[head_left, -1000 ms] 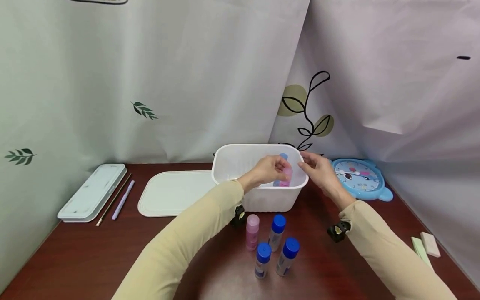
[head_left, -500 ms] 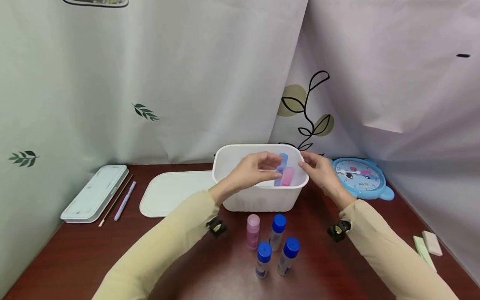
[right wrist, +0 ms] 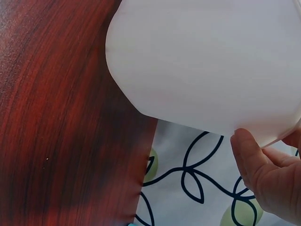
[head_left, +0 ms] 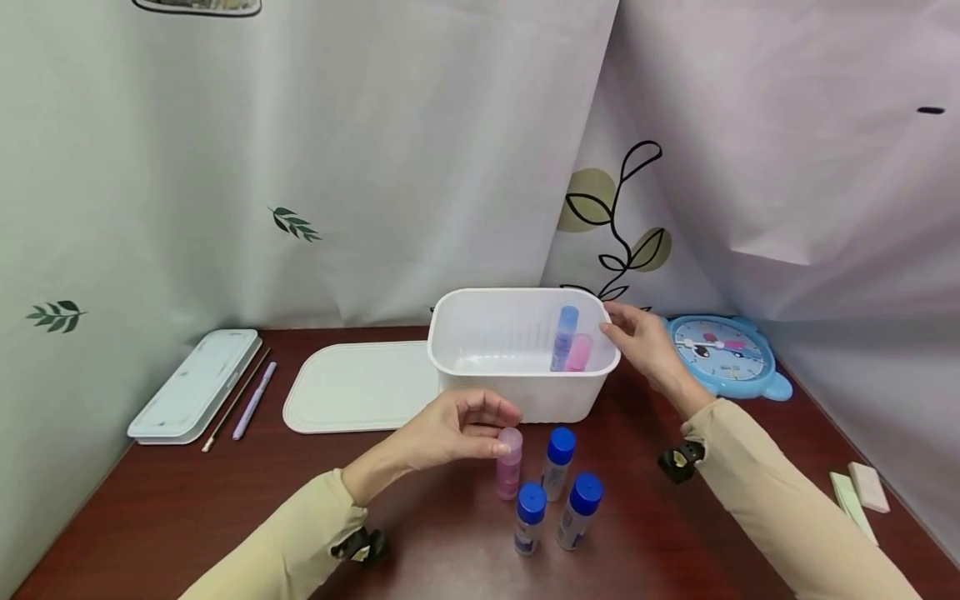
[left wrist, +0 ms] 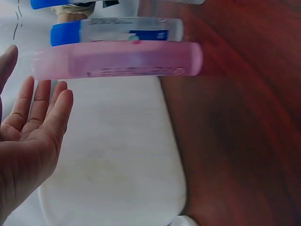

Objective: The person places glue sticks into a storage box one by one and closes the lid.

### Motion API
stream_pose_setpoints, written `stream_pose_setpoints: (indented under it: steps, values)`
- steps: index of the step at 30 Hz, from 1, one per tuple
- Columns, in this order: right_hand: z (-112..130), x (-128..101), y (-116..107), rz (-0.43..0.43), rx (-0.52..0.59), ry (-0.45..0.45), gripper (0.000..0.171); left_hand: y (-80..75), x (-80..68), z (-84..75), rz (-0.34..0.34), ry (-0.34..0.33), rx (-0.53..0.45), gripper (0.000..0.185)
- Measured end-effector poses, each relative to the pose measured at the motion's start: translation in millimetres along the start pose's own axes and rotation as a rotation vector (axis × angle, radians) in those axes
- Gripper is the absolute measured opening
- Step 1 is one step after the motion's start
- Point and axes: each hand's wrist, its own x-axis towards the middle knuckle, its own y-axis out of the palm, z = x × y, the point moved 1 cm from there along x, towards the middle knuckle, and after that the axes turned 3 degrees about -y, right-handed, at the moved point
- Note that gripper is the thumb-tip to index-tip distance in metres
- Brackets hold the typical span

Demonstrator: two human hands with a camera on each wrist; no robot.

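Note:
A white tub (head_left: 517, 398) stands at the back of the red-brown table. Inside it a blue-capped bottle (head_left: 564, 332) and a pink bottle (head_left: 578, 353) lean at the right end. My right hand (head_left: 611, 321) grips the tub's right rim, its thumb (right wrist: 249, 150) pressed on the outer wall of the tub (right wrist: 202, 61). In front of the tub, my left hand (head_left: 504, 431) has spread fingers (left wrist: 51, 108) around the cap of a standing pink bottle (head_left: 508, 467) (left wrist: 122, 60) without closing on it. Three blue-capped bottles (head_left: 558, 462) stand next to it.
The tub's white lid (head_left: 360, 385) lies flat to its left. Further left are a pale pencil case (head_left: 197, 383), a thin stick (head_left: 232, 400) and a lilac pen (head_left: 253, 400). A blue clock (head_left: 723, 354) sits right of the tub; two erasers (head_left: 862, 487) lie far right. Curtains close the back.
My left hand let go of the pink bottle inside the tub, drew back over the front wall and came down to the pink bottle on the table. The right hand stayed on the rim.

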Motion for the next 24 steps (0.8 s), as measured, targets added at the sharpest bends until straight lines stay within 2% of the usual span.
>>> stream_pose_setpoints:
  steps: [9,16,20,24]
  values:
    - [-0.3,0.4,0.9,-0.004,-0.006,-0.002,0.046,3.8,0.9,15.4,0.012,0.010,0.002,0.042]
    - [-1.1,0.6,0.4,-0.005,0.000,0.000,0.046,6.0,0.4,19.4,0.020,0.005,0.013,0.037]
    - [-1.4,0.9,0.1,-0.003,0.013,0.008,0.046,2.5,1.8,10.1,-0.015,0.019,0.062,0.036]
    - [-1.1,0.5,0.2,-0.002,0.016,0.007,0.046,-9.4,6.0,-15.8,-0.098,0.036,0.115,0.036]
